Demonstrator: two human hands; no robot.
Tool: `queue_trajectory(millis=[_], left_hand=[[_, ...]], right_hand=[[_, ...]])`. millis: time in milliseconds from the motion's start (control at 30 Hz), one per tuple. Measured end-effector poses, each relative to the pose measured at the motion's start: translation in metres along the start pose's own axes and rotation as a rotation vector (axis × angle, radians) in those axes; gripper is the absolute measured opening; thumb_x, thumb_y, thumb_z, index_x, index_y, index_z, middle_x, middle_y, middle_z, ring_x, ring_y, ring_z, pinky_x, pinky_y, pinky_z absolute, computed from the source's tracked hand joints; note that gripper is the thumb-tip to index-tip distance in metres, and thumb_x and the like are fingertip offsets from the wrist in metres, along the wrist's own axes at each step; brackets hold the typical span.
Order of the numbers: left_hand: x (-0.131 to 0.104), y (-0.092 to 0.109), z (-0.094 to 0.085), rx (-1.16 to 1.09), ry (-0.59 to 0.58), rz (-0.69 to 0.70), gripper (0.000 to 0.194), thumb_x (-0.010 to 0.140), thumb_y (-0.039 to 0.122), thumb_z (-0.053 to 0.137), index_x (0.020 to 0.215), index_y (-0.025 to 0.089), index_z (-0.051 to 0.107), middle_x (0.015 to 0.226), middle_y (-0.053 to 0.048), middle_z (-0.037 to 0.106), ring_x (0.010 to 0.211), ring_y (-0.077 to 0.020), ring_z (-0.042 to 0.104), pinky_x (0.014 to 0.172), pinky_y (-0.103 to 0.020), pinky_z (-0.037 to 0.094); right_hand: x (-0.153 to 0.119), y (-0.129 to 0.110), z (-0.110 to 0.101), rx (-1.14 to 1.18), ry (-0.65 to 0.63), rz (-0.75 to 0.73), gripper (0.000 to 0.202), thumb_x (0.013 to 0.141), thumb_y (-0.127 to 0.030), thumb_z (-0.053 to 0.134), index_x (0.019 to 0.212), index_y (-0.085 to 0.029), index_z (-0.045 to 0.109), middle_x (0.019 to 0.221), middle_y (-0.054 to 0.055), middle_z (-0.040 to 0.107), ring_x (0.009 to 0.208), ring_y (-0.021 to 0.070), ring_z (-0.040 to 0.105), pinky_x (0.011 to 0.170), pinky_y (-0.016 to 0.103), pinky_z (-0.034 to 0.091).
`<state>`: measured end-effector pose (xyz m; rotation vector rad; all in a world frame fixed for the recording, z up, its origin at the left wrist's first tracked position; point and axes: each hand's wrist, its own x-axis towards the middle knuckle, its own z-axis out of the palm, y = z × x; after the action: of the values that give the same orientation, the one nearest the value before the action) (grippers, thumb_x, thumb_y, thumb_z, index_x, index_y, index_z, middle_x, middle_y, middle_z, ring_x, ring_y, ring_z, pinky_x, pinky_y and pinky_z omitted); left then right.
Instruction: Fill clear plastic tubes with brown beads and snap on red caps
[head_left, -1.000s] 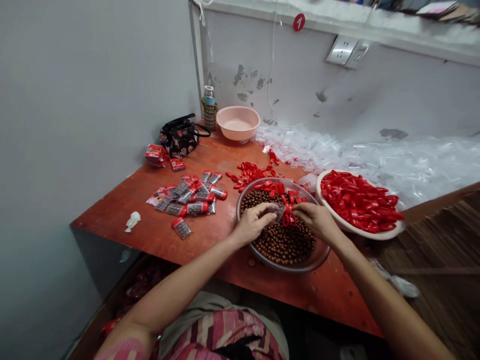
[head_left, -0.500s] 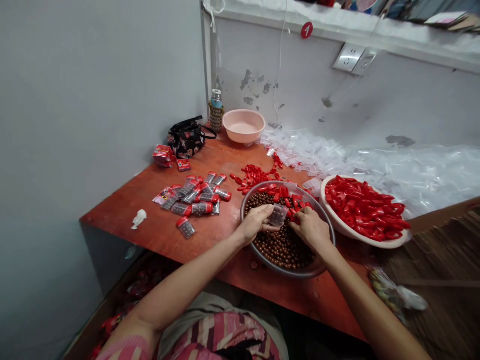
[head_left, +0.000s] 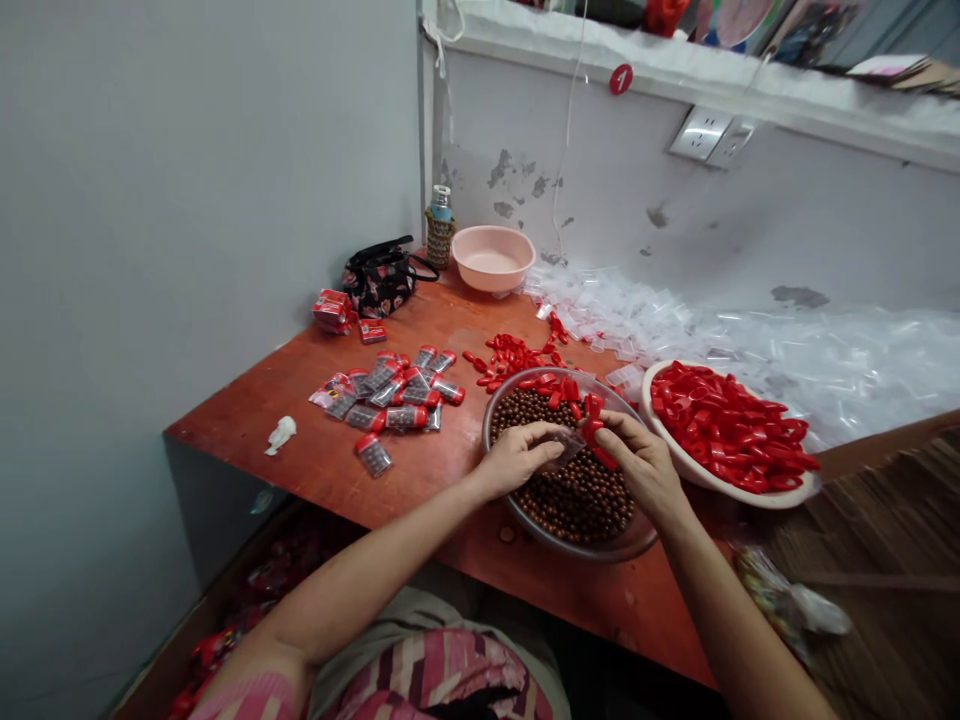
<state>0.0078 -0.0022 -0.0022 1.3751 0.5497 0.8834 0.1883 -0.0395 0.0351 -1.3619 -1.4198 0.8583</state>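
Clear box (head_left: 571, 443) pinched by left hand (head_left: 519, 460), red cap (head_left: 592, 428) by right hand (head_left: 646, 465); both judged light, stiff, slippery, best gripped by edges.

Bowls (head_left: 637, 530), packs (head_left: 406, 417) on red table (head_left: 270, 395)

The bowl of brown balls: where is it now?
In the head view, the bowl of balls stands right of centre near the front edge of the table, beneath the left hand and right hand, left of the white bowl.
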Motion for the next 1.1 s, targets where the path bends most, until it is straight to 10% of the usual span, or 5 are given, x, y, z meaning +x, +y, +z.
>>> queue_trajectory(millis=[300, 600, 967, 1100], left_hand=[[-0.004, 0.006, 0.000, -0.340, -0.058, -0.087, 0.039, 0.072, 0.038, 0.063, 0.103, 0.014, 0.061, 0.103, -0.010, 0.062, 0.089, -0.0212, 0.061, 0.075, -0.032, 0.050], [-0.001, 0.003, 0.001, -0.467, 0.080, -0.119, 0.039, 0.067, 0.036, 0.068, 0.098, 0.014, 0.060, 0.095, -0.008, 0.062, 0.082, -0.0172, 0.059, 0.070, -0.031, 0.051], [-0.003, 0.003, 0.000, -0.178, 0.034, 0.016, 0.035, 0.076, 0.037, 0.059, 0.101, 0.013, 0.062, 0.104, -0.009, 0.063, 0.097, -0.0199, 0.057, 0.087, -0.031, 0.044], [-0.003, 0.003, 0.002, -0.322, 0.061, -0.002, 0.039, 0.074, 0.039, 0.061, 0.102, 0.013, 0.060, 0.105, -0.010, 0.062, 0.096, -0.0207, 0.057, 0.084, -0.033, 0.046]], right_hand=[[0.000, 0.004, 0.019, 0.320, 0.094, -0.073, 0.048, 0.072, -0.023, 0.065, 0.115, -0.028, 0.047, 0.100, 0.003, 0.063, 0.091, 0.0183, 0.060, 0.086, 0.040, 0.046], [-0.010, 0.009, 0.026, 0.160, 0.104, -0.116, 0.025, 0.066, -0.025, 0.071, 0.086, -0.021, 0.057, 0.103, 0.005, 0.063, 0.097, 0.0215, 0.059, 0.089, 0.041, 0.045], [-0.018, -0.001, 0.002, -0.305, -0.076, 0.030, 0.027, 0.073, -0.043, 0.060, 0.084, -0.018, 0.059, 0.075, 0.003, 0.063, 0.069, 0.0163, 0.058, 0.064, 0.027, 0.048], [-0.018, 0.001, -0.004, -0.537, -0.370, 0.015, 0.029, 0.081, -0.045, 0.048, 0.075, -0.018, 0.058, 0.065, -0.001, 0.059, 0.062, 0.0132, 0.055, 0.059, 0.023, 0.045]])
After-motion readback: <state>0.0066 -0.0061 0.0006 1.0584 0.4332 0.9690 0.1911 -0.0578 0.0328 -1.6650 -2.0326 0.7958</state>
